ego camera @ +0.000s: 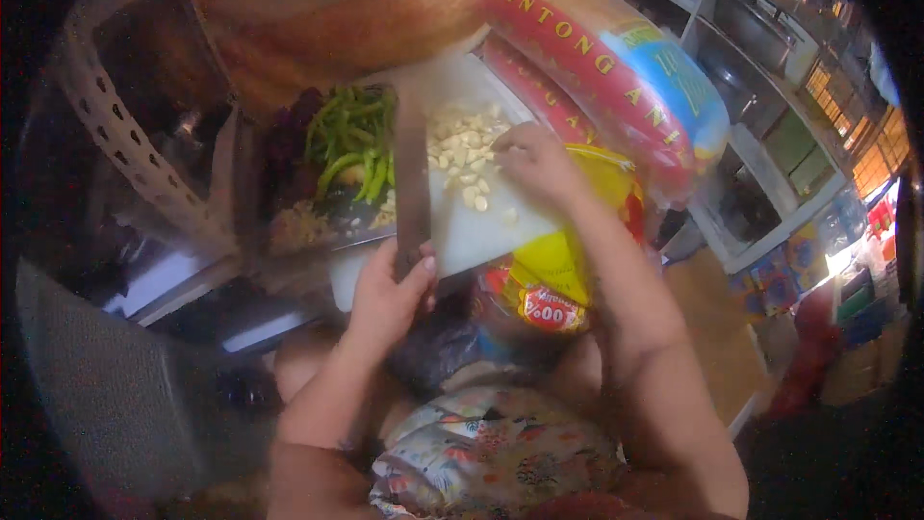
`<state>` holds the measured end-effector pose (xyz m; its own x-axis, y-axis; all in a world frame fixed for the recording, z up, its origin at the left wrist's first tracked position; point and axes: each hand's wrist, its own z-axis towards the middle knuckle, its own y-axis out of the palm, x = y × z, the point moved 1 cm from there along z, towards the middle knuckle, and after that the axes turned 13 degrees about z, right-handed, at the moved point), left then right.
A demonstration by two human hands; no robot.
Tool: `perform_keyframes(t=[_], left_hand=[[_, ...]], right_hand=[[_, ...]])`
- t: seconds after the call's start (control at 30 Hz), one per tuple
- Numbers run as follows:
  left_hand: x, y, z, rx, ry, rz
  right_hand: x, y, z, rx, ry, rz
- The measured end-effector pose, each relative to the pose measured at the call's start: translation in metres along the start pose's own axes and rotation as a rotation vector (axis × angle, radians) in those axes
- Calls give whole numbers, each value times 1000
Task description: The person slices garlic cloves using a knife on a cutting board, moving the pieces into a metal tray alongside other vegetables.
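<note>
My left hand (390,292) grips the near end of a large, broad-bladed knife (412,173). The blade points away from me, over the left part of a white cutting board (469,245). Peeled garlic cloves (465,148) lie in a loose pile on the board, right of the blade. At the right edge of this pile is my right hand (538,162), fingers curled; whether a clove is between them is hidden. Left of the knife, green chili peppers (357,137) are heaped in a dark tray (343,235), with small pale chopped pieces (296,224) near them.
Plump printed plastic sacks (599,65) lean beyond the board on the right. A yellow and red plastic pack (556,282) lies under my right forearm. A perforated plastic chair or crate edge (123,130) stands left, and white-framed shelves (776,209) stand right.
</note>
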<state>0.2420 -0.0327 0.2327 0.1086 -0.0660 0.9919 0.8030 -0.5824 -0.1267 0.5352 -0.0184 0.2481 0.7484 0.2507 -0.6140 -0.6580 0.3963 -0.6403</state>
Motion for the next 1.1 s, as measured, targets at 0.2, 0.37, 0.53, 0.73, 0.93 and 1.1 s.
perform_keyframes(t=[0.2,0.37,0.53,0.73,0.93,1.1], left_hand=[[5,-13,-11,33,24,-6],[12,-31,-19,70,11,115],[3,-33,-14,107,35,37],[-4,-24,-12,71,36,-108],[-7,-19,-9,73,54,-17],[-7,-15,-10,125,73,-84]], right_hand=[[-11,18,-7,-132,-81,-387],[-30,24,-10,-123,-107,-382],[-25,25,-7,3,-82,-206],[-14,20,-11,77,-37,-37],[-16,18,-23,125,104,53],[-16,18,-23,188,199,51]])
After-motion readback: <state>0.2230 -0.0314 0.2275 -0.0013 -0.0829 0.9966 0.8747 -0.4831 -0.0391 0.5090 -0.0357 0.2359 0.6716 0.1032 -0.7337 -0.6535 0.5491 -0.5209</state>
